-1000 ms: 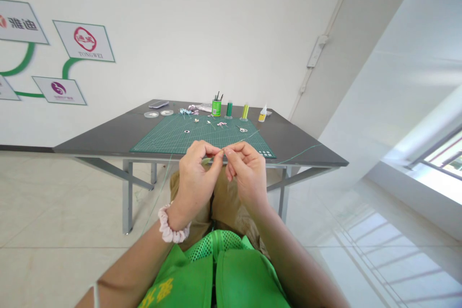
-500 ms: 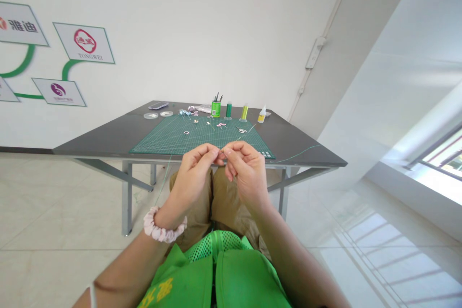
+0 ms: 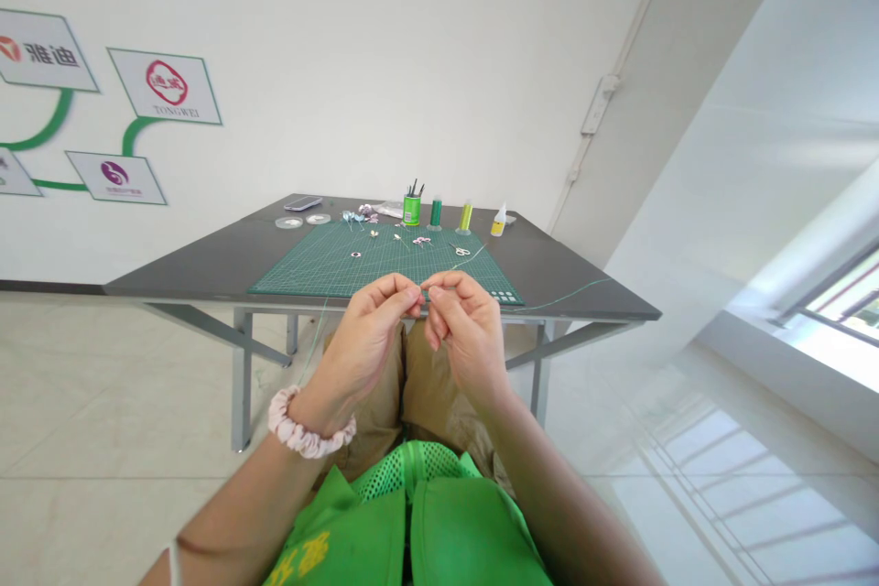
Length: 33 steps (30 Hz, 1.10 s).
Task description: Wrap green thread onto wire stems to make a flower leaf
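Note:
In front of the mat's near edge, my left hand [image 3: 374, 325] and my right hand [image 3: 468, 325] meet fingertip to fingertip. Each is closed in a pinch on a fine thread, mostly hidden by the fingers. A thin pale strand [image 3: 473, 254] slants out beyond my right fingers over the green cutting mat [image 3: 309, 265]. Light green thread [image 3: 317, 339] hangs below the table edge beside my left wrist. Another length of green thread [image 3: 567, 298] curves across the tabletop right of my right hand. Small white-handled scissors [image 3: 461, 251] lie on the mat ahead.
Along the back of the dark table [image 3: 192, 261] stand a green pen can [image 3: 411, 211], a dark green thread spool [image 3: 436, 213], a yellow-green spool [image 3: 465, 218] and a glue bottle [image 3: 498, 221]. Small flower pieces [image 3: 353, 217] lie on the mat. A phone [image 3: 303, 202] rests at the back left.
Both hands keep their pinch at nearly the same spot, the fingertips shifting slightly. My right hand moves a little left. The view tilts slightly.

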Motion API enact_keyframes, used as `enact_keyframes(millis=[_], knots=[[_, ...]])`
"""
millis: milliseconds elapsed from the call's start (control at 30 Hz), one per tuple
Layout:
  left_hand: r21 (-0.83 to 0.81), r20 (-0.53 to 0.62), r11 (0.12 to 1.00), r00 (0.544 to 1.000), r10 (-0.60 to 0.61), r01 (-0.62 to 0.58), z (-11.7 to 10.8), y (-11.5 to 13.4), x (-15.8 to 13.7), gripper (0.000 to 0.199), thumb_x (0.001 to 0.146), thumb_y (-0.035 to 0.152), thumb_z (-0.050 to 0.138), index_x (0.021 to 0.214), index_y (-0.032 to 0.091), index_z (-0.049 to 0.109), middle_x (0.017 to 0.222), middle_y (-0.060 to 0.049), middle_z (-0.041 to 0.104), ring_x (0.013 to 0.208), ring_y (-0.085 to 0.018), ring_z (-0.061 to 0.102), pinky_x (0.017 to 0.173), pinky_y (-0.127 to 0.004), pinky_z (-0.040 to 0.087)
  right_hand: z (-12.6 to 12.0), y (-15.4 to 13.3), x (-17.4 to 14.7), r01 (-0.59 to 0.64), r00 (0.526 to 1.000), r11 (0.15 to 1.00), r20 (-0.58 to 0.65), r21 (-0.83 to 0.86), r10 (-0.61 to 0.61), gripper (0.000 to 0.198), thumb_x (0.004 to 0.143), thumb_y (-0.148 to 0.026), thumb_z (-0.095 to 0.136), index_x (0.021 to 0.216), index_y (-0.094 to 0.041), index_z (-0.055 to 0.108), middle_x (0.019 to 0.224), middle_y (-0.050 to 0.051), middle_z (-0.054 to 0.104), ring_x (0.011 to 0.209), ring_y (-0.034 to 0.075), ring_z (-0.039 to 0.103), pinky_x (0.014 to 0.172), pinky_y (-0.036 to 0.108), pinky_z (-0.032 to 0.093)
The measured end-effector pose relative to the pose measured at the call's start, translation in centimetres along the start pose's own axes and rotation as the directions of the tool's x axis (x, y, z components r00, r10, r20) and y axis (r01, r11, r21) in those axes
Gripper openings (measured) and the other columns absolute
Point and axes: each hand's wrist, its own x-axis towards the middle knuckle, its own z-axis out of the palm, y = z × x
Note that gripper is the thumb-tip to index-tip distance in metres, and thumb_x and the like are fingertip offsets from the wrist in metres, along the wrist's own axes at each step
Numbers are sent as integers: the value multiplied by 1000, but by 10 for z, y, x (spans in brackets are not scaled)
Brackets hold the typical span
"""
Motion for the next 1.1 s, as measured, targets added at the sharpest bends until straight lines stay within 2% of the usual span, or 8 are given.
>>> enact_keyframes(millis=[133, 367, 1100], knots=[[55, -30, 998, 999, 36, -34, 0, -1, 0, 16, 70, 26, 63, 58, 18, 57, 61, 1, 52, 63, -12, 49, 64, -26, 44, 1, -1, -3, -42, 999, 999, -1, -16, 42, 7, 83, -25, 56, 85, -19, 59, 42, -12, 40, 35, 6, 32, 38, 19, 30], [130, -46, 988, 995, 90, -84, -1, -3, -1, 16, 72, 28, 64, 60, 19, 57, 61, 0, 55, 64, -13, 51, 66, -27, 47, 3, -1, -4, -49, 999, 995, -18, -83, 47, 13, 84, -32, 58, 79, -21, 53, 43, -12, 41, 34, 6, 34, 36, 18, 29], [360, -82, 917, 974, 212, -170, -4, -5, -1, 14, 75, 26, 63, 63, 19, 59, 63, 1, 60, 64, -14, 54, 65, -26, 46, 1, 1, -5, -6, 999, 986, -41, -169, -1, 11, 84, -27, 59, 77, -20, 56, 45, -10, 44, 36, 6, 37, 38, 20, 28]])
